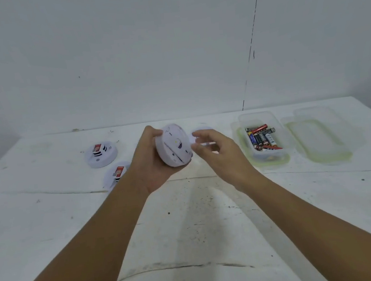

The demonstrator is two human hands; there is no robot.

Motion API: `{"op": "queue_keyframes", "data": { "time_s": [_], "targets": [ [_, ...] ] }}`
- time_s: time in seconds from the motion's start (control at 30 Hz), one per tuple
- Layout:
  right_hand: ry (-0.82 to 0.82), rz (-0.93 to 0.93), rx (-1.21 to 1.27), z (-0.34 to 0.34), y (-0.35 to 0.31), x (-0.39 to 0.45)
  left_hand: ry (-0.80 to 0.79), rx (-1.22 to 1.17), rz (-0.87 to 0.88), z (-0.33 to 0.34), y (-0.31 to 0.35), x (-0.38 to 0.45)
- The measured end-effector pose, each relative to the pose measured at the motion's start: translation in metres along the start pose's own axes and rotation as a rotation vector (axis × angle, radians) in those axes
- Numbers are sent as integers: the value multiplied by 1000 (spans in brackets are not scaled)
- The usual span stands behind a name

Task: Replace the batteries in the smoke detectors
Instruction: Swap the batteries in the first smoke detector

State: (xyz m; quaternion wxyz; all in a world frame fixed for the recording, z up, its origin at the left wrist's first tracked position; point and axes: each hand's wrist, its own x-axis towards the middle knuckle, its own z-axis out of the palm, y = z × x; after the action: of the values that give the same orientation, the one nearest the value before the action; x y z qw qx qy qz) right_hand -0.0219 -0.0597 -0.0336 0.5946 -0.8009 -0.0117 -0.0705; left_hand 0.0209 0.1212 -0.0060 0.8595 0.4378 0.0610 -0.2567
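White tabletop (50, 225) before bare wall. Left hand (153, 167) grips smoke detector (174, 145) aloft; right hand (218, 152) fingers spread beside it. Left of detector, two opened units (101, 155) awaiting batteries; right, battery tub (263, 138).

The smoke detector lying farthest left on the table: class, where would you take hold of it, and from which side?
Probably grip the smoke detector by its round outer rim, coming from above with fingers spread across opposite edges. It lies flat on the table with the battery side up, so the rim is free all round, and a grip there avoids the raised battery.
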Motion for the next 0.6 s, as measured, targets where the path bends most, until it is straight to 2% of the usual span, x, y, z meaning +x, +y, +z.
{"op": "queue_keyframes", "data": {
  "time_s": [0.1,0.17,0.3,0.43,0.6],
  "targets": [
    [15,-112,-81,15,-21,3,-197,-136,-27,-2,9,-9],
    [58,-168,-166,23,-28,1,-274,-175,-26,-6,12,-10],
    [102,-246,-291,36,-33,-8,-306,-182,-48,-16,13,-10],
    [94,-303,-419,41,-32,-13,-288,-92,-89,-22,11,-5],
    [86,-305,-443,31,-31,-15,-279,-106,-116,-17,8,-4]
  ]
}}
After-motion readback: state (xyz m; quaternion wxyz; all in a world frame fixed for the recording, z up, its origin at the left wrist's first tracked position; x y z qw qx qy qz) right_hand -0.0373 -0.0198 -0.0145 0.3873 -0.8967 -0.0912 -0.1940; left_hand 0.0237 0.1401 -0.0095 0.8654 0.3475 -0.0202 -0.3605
